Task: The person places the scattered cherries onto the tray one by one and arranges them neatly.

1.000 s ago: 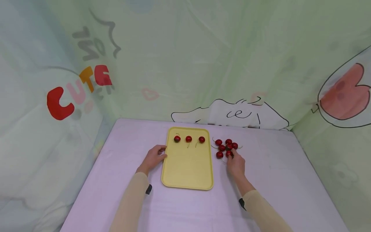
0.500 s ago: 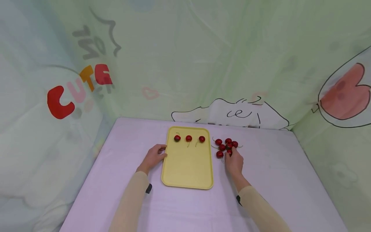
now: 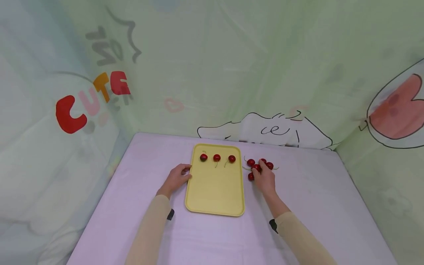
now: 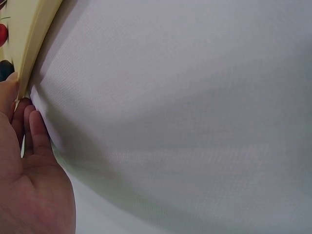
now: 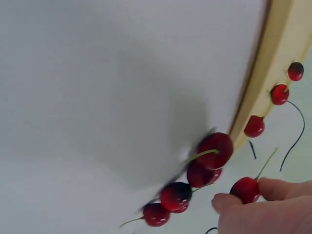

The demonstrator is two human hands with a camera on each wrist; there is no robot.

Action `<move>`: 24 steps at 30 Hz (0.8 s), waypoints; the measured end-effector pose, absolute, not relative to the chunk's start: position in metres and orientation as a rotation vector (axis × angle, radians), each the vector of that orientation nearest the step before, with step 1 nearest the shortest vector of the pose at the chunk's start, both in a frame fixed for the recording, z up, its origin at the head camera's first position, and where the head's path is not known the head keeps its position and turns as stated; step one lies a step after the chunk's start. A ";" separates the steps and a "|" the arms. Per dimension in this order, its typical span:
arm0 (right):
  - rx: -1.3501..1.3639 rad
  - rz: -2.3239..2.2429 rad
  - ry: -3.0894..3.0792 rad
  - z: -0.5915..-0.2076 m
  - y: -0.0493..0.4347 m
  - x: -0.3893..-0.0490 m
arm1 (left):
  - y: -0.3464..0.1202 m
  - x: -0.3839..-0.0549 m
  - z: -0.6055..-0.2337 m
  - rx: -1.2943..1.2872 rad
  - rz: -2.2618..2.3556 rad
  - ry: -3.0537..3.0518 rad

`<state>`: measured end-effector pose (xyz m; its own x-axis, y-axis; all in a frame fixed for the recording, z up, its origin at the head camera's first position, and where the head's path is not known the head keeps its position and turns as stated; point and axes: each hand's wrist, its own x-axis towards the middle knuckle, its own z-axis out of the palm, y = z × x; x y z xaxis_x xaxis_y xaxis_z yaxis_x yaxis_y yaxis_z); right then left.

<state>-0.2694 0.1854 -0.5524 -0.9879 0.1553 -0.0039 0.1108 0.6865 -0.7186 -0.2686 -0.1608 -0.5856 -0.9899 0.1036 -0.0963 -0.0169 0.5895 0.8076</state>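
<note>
My left hand [image 3: 175, 180] holds the left rim of a yellow rectangular tray [image 3: 214, 195]. In the left wrist view its thumb and fingers lie on either side of the tray's edge [image 4: 33, 44]. To the right of the tray, my right hand [image 3: 266, 182] pinches a red cherry [image 5: 245, 190] between thumb and fingertips, its green stem pointing up. This hand is over a small pile of cherries [image 3: 251, 162], partly hiding them. Three cherries with stems, left [image 3: 203, 157], middle [image 3: 216, 158] and right [image 3: 232, 158], lie in a row along the tray's far end.
A pale lilac cloth covers the table [image 3: 318, 206]. Printed fabric curtains [image 3: 198, 66] with lettering and drawings rise at the table's back and both sides. The piled cherries [image 5: 175, 196] lie close together, stems sticking out, beside the tray's right edge.
My right hand has shifted slightly up and left over the pile, and a cherry now shows between its fingertips. The left hand stays at the tray's rim, and the row of cherries is unchanged.
</note>
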 end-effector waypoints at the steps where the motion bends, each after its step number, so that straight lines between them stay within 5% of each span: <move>1: -0.161 1.197 -2.837 -0.551 0.181 -0.271 | -0.161 -0.269 -0.586 0.071 1.364 2.677; 24: 0.960 1.151 -2.939 -0.573 0.058 -0.301 | -0.161 -0.267 -0.580 0.106 1.356 2.683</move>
<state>-0.3007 0.0585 -0.5727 -0.8192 -0.5701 0.0624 -0.4609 0.5897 -0.6632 -0.2674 -0.1606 -0.5804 -0.9886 0.1227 -0.0875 0.0023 0.5929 0.8052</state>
